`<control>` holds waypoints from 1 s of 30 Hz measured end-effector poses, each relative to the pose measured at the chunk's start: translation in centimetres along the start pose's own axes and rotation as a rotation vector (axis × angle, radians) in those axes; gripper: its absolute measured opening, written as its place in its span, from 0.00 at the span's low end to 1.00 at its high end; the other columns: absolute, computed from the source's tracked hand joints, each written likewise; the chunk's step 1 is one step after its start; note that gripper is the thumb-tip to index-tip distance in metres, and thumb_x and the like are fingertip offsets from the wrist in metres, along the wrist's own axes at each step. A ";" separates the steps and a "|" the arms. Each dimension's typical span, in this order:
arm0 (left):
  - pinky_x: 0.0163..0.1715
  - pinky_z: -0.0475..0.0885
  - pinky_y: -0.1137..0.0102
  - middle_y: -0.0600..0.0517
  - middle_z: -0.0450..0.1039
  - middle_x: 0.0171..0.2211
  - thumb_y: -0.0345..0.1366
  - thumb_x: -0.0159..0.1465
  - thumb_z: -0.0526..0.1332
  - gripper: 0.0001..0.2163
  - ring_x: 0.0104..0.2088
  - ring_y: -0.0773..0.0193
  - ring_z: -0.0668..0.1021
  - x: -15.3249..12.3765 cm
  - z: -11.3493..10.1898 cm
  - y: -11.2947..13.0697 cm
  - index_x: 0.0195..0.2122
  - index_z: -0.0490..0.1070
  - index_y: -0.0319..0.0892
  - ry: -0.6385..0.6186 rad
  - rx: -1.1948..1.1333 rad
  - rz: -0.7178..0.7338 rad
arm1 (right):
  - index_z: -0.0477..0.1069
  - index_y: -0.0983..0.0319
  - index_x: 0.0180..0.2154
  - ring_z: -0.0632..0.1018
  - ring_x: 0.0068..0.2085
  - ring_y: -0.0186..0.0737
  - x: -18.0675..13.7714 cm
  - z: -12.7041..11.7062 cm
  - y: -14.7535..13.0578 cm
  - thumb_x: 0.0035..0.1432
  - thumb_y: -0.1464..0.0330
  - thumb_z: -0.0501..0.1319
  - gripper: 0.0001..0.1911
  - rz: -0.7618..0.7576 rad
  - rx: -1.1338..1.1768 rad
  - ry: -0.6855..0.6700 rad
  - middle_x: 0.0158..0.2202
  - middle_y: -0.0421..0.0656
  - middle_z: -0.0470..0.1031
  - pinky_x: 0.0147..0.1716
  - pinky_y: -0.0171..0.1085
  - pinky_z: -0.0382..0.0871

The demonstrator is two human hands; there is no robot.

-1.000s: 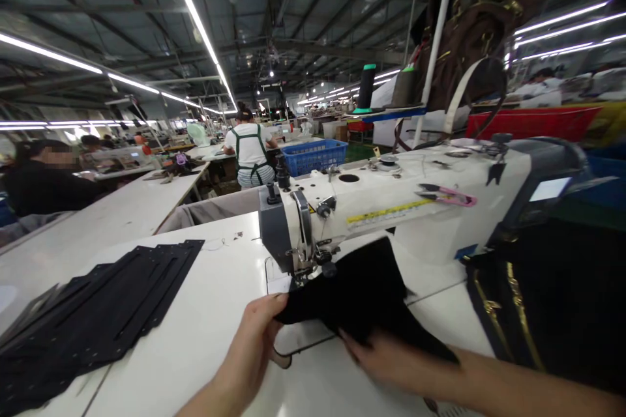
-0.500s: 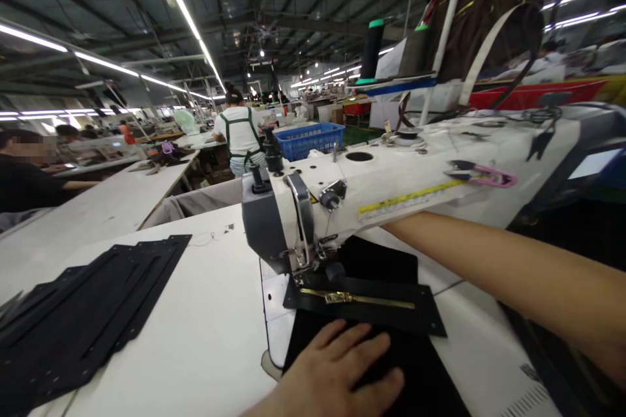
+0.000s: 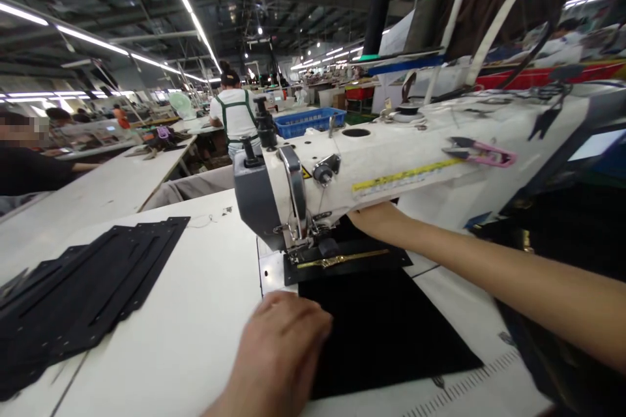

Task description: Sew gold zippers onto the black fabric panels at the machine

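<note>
I have the black cloth lying flat on the white table, from mid-frame down to the lower right; the black strip with its gold zipper lies across it near the centre, close under the left end of the sewing machine; my left hand sits at the cloth's near-left edge, lower centre, fingers curled inward, though I cannot tell whether they pinch it; my right hand reaches beneath the machine, its fingertips hidden, so I cannot tell their grip either.

To do this well, I judge that cloth and strip want squaring to each other with no pucker between; light, even pressure from both hands should serve better than a tug, as the cloth looks soft enough to skew; I would have all fingertips clear of the machine's working end.
</note>
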State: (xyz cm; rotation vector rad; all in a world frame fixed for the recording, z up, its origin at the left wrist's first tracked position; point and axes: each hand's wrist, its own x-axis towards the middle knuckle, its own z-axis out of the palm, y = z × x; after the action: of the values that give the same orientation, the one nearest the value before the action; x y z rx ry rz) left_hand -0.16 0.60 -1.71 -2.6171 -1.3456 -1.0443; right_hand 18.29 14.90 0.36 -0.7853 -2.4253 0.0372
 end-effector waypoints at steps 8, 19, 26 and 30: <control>0.50 0.65 0.53 0.45 0.76 0.40 0.30 0.63 0.53 0.09 0.45 0.56 0.75 0.2 0.0 -4.7 0.36 0.73 0.39 -0.105 0.337 -0.073 | 0.68 0.73 0.46 0.70 0.49 0.47 -3.7 3.8 -7.0 0.57 0.77 0.52 0.15 -0.148 -0.106 -0.040 0.48 0.54 0.70 0.49 0.43 0.63; 0.45 0.71 0.57 0.43 0.76 0.38 0.30 0.63 0.53 0.09 0.39 0.58 0.78 0.3 1.0 -4.3 0.31 0.72 0.38 0.006 0.371 -0.077 | 0.67 0.72 0.47 0.70 0.50 0.43 -2.3 4.2 -4.6 0.55 0.79 0.50 0.17 -0.256 -0.001 -0.165 0.50 0.54 0.68 0.49 0.40 0.66; 0.43 0.72 0.60 0.45 0.77 0.35 0.29 0.62 0.53 0.08 0.38 0.58 0.78 0.6 0.8 -4.2 0.30 0.71 0.39 -0.005 0.376 -0.044 | 0.66 0.74 0.47 0.71 0.49 0.43 -2.0 4.0 -4.4 0.55 0.78 0.50 0.17 -0.308 -0.049 -0.203 0.50 0.55 0.68 0.47 0.40 0.67; 0.44 0.71 0.59 0.45 0.77 0.35 0.28 0.62 0.53 0.07 0.37 0.59 0.78 0.7 0.8 -4.4 0.31 0.70 0.39 -0.013 0.384 -0.036 | 0.66 0.74 0.47 0.69 0.51 0.42 -1.9 4.1 -4.1 0.55 0.78 0.51 0.18 -0.342 -0.031 -0.205 0.49 0.53 0.69 0.51 0.38 0.63</control>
State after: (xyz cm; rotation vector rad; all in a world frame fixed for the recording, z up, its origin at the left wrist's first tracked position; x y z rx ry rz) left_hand -2.65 4.06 -3.12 -2.3280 -1.4330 -0.6877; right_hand 15.14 11.10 -3.25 -0.3854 -2.7296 -0.0556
